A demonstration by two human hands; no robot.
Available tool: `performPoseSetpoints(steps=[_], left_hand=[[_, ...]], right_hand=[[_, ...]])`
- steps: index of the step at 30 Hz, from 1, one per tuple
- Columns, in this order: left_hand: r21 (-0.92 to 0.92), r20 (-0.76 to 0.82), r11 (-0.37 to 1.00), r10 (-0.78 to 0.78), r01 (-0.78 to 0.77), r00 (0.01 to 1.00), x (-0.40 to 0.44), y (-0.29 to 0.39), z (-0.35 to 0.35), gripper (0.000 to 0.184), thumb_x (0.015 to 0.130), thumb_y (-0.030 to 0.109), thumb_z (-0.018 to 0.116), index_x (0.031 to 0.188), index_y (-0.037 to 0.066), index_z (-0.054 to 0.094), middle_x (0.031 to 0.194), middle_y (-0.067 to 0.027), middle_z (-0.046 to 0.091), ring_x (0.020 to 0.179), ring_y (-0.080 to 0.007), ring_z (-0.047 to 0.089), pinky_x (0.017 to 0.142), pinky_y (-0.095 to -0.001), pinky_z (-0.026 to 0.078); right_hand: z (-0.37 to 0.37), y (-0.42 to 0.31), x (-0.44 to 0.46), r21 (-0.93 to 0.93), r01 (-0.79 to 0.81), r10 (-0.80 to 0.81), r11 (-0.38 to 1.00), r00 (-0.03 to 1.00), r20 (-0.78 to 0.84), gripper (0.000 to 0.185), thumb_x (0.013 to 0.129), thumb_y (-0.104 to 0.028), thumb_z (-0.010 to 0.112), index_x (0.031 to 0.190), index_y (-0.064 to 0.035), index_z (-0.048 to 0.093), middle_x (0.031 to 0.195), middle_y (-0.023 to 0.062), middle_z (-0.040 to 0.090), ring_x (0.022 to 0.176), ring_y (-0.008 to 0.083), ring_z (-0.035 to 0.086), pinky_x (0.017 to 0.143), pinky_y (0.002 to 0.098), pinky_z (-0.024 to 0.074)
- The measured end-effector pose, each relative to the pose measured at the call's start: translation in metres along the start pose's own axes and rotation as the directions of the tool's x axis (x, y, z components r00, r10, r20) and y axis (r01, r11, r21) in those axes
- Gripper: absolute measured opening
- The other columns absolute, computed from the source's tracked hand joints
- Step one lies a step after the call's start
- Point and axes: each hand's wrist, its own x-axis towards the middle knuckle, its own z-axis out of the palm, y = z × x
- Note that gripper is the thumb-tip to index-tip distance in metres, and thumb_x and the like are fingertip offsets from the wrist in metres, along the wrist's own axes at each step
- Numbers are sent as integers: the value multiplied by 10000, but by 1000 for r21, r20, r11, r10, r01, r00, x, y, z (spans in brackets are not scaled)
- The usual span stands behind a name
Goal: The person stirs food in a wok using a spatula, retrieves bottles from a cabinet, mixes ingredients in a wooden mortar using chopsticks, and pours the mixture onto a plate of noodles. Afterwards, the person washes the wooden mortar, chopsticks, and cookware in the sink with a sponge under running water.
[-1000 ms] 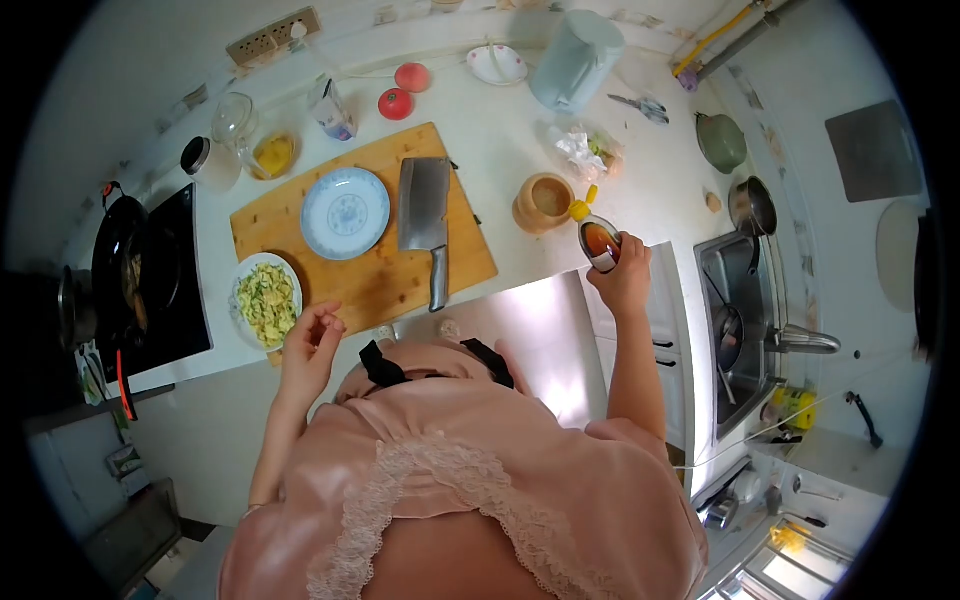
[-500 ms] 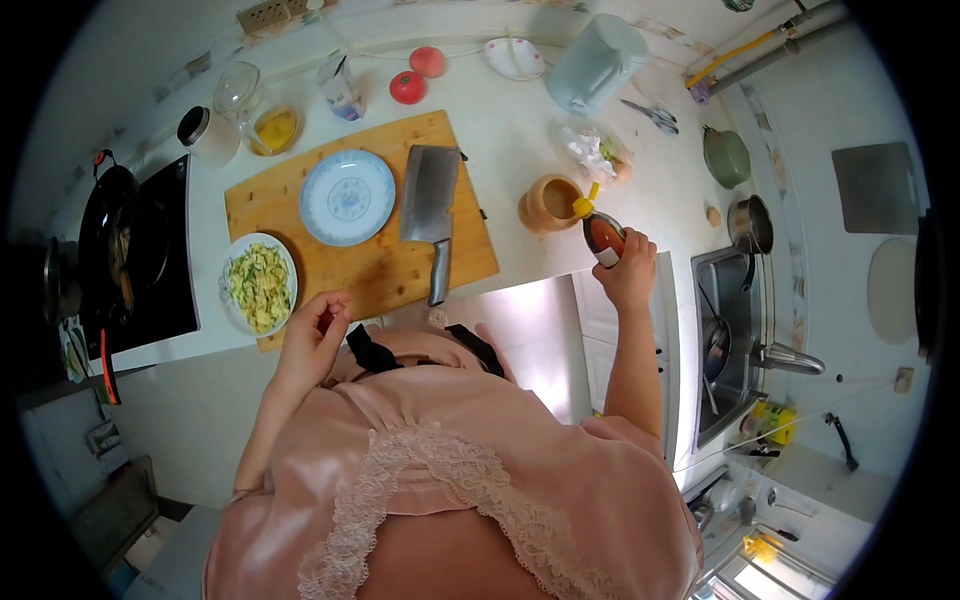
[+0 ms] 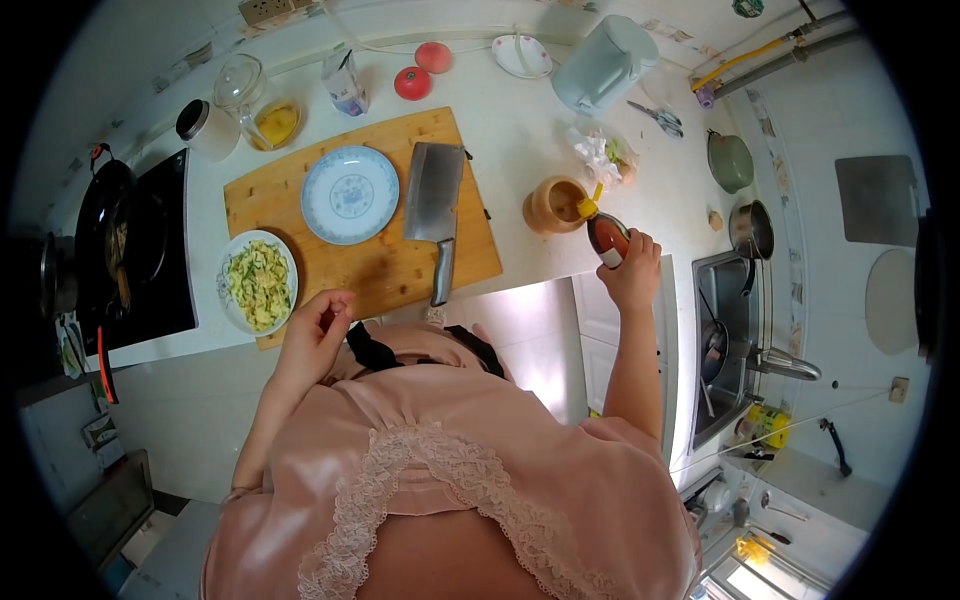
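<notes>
My right hand (image 3: pixel 633 272) is wrapped round a bottle (image 3: pixel 607 240) of reddish-brown liquid with a yellow spout. The bottle tilts left, its spout by the rim of a round tan pot (image 3: pixel 550 207). Whether liquid is flowing cannot be made out. My left hand (image 3: pixel 318 332) hovers near my waist with its fingers curled in and nothing visible in them. Beside it, a bowl (image 3: pixel 226 305) of chopped yellow-green food rests partly on the wooden cutting board (image 3: pixel 300 292). A blue-white plate (image 3: pixel 350 195) and a cleaver (image 3: pixel 434 192) also lie on the board.
At the left is a black cooktop (image 3: pixel 170 270) with a wok (image 3: pixel 103 200). Tomatoes (image 3: pixel 412 83), a glass jug (image 3: pixel 275 127) and a kettle (image 3: pixel 603 66) stand along the back. Scissors (image 3: pixel 660 119) and a crumpled plastic bag (image 3: pixel 600 152) lie right of centre, and a sink (image 3: pixel 732 300) is at the right.
</notes>
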Motion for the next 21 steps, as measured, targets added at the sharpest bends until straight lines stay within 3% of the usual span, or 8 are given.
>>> performPoseSetpoints(steps=[4,7,18,21], left_hand=[[29,37,999,-29,28,999,2,-1,-3,198,919,96,545,1083,-13,565,817,-15,573,762,-78,526,710,-213,436],[33,4,999,9,-9,1000,4,-3,0,185,894,87,573,1044,-22,576,774,1,533,684,-60,480,612,-194,405],[14,55,999,41,-42,998,13,0,11,180,892,95,571,1046,1,586,746,-17,545,636,-67,468,577,-207,406],[57,98,996,61,-67,993,22,21,20,179,892,115,569,1039,14,594,763,-49,578,628,-90,492,585,-225,426]], right_hand=[[2,1,0,-4,-13,13,1000,1000,3,680,538,-130,735,1167,-50,487,1138,101,526,1040,307,485,860,424,445],[3,1,0,-9,-16,16,1000,1000,2,680,539,-133,736,1166,-50,488,1138,102,526,1040,307,485,858,424,445],[1,3,-1,-10,-10,10,1000,1000,-1,672,530,-135,740,1154,-55,504,1142,99,530,1047,307,485,855,421,441],[2,4,-2,11,26,-25,1000,996,-80,614,563,-149,749,1125,-39,526,1104,119,551,1025,324,500,862,424,433]])
